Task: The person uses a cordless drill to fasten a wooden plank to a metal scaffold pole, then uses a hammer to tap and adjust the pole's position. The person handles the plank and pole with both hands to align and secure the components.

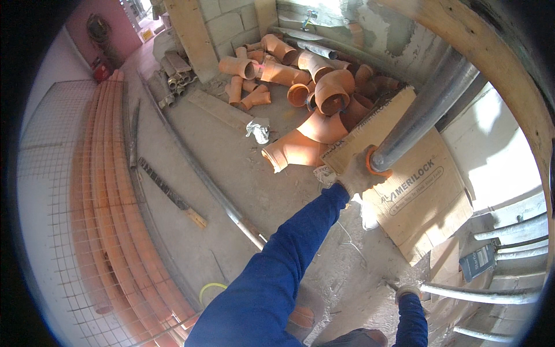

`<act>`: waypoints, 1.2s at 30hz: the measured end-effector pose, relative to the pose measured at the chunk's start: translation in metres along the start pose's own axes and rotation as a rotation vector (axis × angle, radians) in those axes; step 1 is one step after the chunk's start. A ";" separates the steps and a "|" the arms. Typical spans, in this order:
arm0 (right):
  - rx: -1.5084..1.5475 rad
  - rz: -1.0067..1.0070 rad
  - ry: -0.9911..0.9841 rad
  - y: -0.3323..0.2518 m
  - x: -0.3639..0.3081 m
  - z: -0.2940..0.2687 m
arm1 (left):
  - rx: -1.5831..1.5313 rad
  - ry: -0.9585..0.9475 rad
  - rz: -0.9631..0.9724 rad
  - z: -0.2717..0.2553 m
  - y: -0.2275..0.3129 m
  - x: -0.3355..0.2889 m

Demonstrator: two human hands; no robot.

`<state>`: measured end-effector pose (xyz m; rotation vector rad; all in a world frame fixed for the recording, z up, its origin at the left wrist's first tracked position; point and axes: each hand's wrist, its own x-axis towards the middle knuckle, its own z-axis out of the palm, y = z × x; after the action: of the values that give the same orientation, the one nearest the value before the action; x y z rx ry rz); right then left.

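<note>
My left hand (364, 172), in a pale glove with orange on it, is closed round the lower end of a thick grey pipe (425, 110). From there the pipe slants up to the upper right. Below and behind that hand lies a flattened cardboard sheet (428, 194) with print on it. My right hand (408, 292), gloved too, is lower down and closed. A thin dark stub sticks out on its left, and a pale metal tube (480, 294) begins just right of it. Its fingers are too small to show what they grip.
Orange pipe fittings (306, 75) are heaped against the block wall. Long orange pipes (115, 202) lie at the left behind wire mesh (49, 191). A metal tube (202, 176) and a dark bar (165, 185) cross the floor. A wooden beam (491, 52) curves along the upper right.
</note>
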<state>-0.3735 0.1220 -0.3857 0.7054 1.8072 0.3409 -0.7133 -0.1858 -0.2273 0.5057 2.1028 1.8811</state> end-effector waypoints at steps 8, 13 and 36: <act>-0.023 -0.012 0.000 -0.001 -0.006 -0.003 | 0.023 -0.003 0.022 0.000 -0.002 0.002; -0.100 -0.023 0.003 -0.001 -0.013 -0.008 | 0.021 0.030 0.047 0.001 -0.007 0.001; -0.233 -0.054 -0.077 -0.016 0.001 -0.029 | -0.116 -0.010 0.104 -0.002 -0.014 0.002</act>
<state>-0.4058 0.1139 -0.3849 0.4990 1.6777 0.4730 -0.7166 -0.1877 -0.2406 0.6070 1.9815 2.0392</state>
